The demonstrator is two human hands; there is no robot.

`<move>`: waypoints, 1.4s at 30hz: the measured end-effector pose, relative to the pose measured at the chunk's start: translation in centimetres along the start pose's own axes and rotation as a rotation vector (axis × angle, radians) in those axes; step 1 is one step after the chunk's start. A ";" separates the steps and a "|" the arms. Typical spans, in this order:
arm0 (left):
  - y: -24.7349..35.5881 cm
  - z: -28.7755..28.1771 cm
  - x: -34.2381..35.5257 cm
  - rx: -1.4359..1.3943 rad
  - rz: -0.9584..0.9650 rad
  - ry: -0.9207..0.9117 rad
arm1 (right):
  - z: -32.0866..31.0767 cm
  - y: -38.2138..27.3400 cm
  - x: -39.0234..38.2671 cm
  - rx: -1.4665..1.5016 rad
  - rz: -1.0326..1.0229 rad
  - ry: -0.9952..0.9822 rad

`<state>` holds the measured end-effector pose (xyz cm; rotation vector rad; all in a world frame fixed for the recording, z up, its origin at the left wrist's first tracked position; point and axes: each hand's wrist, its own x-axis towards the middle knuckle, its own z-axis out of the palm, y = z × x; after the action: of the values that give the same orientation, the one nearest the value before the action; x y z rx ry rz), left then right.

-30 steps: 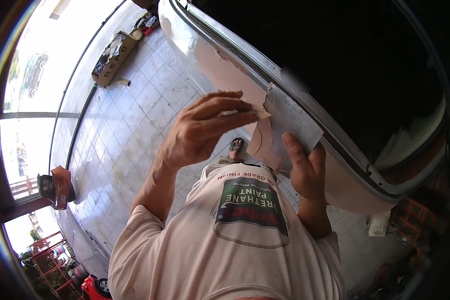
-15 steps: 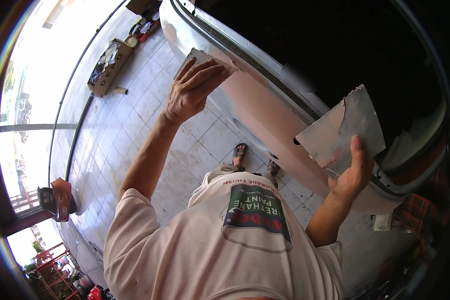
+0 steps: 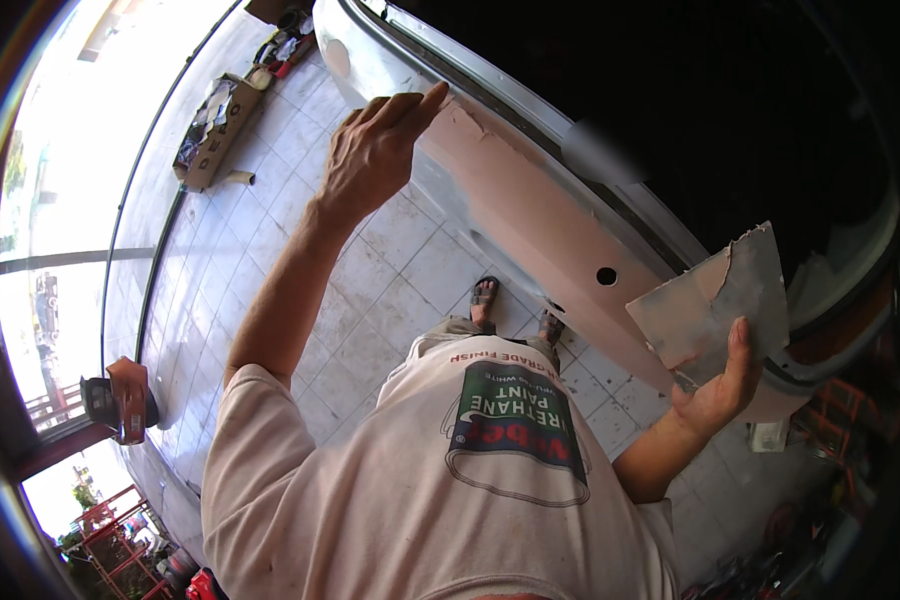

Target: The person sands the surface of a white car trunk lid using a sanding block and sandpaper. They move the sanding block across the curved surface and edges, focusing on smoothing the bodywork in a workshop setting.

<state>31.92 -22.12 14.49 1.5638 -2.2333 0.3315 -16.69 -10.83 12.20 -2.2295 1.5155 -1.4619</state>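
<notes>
Shifted rightward, the smeared plate (image 3: pixel 722 297) juts forward from the gripping right hand (image 3: pixel 718 392).

From my head, a fisheye faces steeply down: my shirt (image 3: pixel 420 460) sits close below, my left hand (image 3: pixel 372 152) and right hand (image 3: pixel 720 388) farther out, the floor (image 3: pixel 385 300) bending toward the rim; the dark upper right I can't make out.

I see a curved panel (image 3: pixel 375 68) in silvery grey, overlaid with a broad pale-pink layer of filler (image 3: pixel 535 215). The square plate (image 3: pixel 750 285) is grey, smeared pink. The off-white T-shirt (image 3: pixel 370 500) carries a green, navy and red print (image 3: pixel 510 395). Whitish-grey floor tiles (image 3: pixel 395 280) make a dark-lined grid; the carton (image 3: pixel 232 130) is brown.
</notes>
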 end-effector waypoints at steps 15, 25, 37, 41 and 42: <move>-3.3 0.1 2.4 -0.267 -0.177 -0.409 | -2.3 3.5 -2.9 0.122 0.125 0.111; -4.0 1.4 3.5 -0.452 -0.529 -0.448 | -3.5 4.5 -2.0 0.012 0.066 0.151; 1.9 3.2 1.2 -0.246 -0.480 -0.230 | -4.6 7.4 -2.7 0.077 -0.054 0.059; 6.3 2.3 0.5 -0.187 -0.502 -0.229 | -4.5 7.4 -2.1 0.118 -0.069 0.065; 7.4 2.1 0.5 -0.192 -0.499 -0.226 | -4.8 7.8 -1.8 0.111 -0.103 0.055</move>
<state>24.42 -20.81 13.08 2.0489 -1.8633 -0.2052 -25.62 -11.42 9.54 -2.2508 1.3165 -1.6065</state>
